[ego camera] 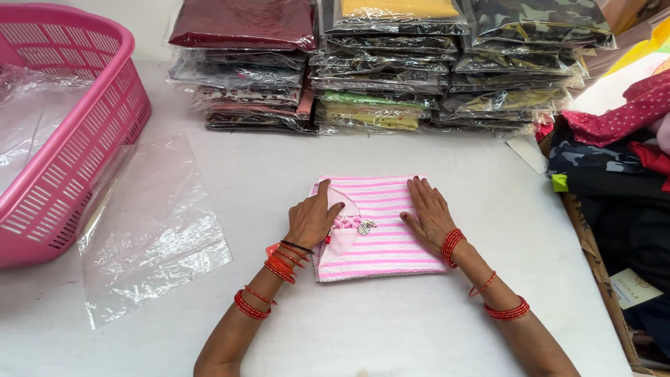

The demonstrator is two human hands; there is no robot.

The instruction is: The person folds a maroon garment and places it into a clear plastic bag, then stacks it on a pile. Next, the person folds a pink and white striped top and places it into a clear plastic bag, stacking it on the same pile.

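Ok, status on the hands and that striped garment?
Left hand and right hand flat on folded pink striped garment. Nothing gripped. Empty plastic bag lies left, apart.

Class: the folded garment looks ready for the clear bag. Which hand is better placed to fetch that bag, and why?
Left, probably. The left hand rests on the pink striped garment on the side nearer the clear plastic bag. The right hand lies on the far side.
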